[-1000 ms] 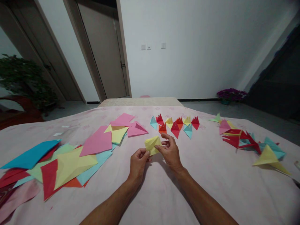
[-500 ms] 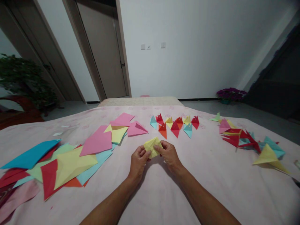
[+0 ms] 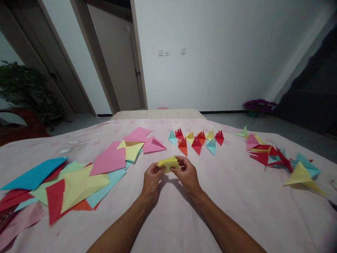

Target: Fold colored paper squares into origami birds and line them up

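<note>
A small piece of folded yellow paper [image 3: 168, 163] is held up just above the table, between both hands. My left hand [image 3: 152, 179] pinches its left end with thumb and fingers. On the right end, my right hand [image 3: 187, 174] grips it the same way, thumb in front and fingers behind. The paper's top edge is bent over. Beyond the hands stand several small folded paper cranes, among them a red one [image 3: 196, 144], an orange one [image 3: 182, 146] and a light blue one [image 3: 211, 146].
Loose coloured sheets spread over the left side, including a yellow sheet [image 3: 84, 184], a pink sheet [image 3: 109, 160] and a blue sheet [image 3: 35, 174]. More folded pieces lie at right, one of them a yellow piece [image 3: 302, 175]. A pink patterned cloth [image 3: 237, 211] covers the table.
The yellow paper was facing me as a flat, roughly diamond shape; now it looks lower and wider, with its top folded over. My left hand has shifted slightly left.
</note>
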A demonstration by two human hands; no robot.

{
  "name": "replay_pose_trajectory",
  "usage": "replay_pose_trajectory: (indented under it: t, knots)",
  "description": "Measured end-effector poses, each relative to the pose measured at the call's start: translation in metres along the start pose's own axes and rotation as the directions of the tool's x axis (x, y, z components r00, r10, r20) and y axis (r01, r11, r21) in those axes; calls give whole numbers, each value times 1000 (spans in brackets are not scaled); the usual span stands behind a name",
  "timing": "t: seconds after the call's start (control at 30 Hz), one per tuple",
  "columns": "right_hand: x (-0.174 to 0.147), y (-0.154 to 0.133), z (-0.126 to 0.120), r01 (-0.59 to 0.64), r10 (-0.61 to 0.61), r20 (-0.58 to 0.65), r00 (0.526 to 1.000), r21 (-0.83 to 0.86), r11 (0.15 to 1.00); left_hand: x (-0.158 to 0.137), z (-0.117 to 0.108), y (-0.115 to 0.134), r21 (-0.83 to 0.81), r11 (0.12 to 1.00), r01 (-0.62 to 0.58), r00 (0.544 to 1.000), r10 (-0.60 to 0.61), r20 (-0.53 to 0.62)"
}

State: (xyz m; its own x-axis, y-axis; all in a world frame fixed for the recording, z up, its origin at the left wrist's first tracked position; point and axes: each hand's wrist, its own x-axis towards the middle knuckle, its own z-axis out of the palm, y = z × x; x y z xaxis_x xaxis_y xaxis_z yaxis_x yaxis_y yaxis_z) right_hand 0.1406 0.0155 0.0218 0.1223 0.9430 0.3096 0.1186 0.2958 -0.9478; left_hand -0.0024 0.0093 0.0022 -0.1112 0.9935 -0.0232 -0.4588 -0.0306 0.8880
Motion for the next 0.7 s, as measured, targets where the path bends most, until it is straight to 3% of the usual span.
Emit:
replay_pose_trajectory:
  t: [0.13,0.23,0.4,0.7]
  knots:
    - [-3,-1,-5,279,-322,-116,940,-286,917,5,-5,0,23,1000,-1,1000,2,-15]
    - [-4,-3,-7,368,-431,-92,898,-380,849,6,-7,2,44,999,-24,1000,24,-3]
    - [-4,-7,-9,432,-502,-42,864,-450,782,5,-6,4,70,997,-44,996,39,76]
    - [-8,-10,-8,476,-528,59,847,-525,706,3,-2,3,-47,999,15,998,-12,69]
